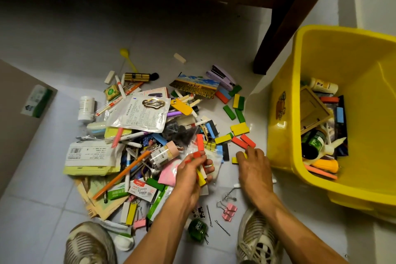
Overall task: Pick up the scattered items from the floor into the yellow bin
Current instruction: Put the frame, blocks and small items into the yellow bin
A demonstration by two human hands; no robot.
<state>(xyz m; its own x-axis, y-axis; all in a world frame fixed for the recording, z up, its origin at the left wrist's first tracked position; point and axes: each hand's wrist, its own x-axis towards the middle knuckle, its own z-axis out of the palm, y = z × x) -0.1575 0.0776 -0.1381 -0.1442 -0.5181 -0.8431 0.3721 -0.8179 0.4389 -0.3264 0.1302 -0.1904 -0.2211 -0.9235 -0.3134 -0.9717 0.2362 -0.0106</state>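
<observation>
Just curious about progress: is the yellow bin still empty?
No, the yellow bin already holds a wooden frame, bottles and coloured blocks, among other things.
</observation>
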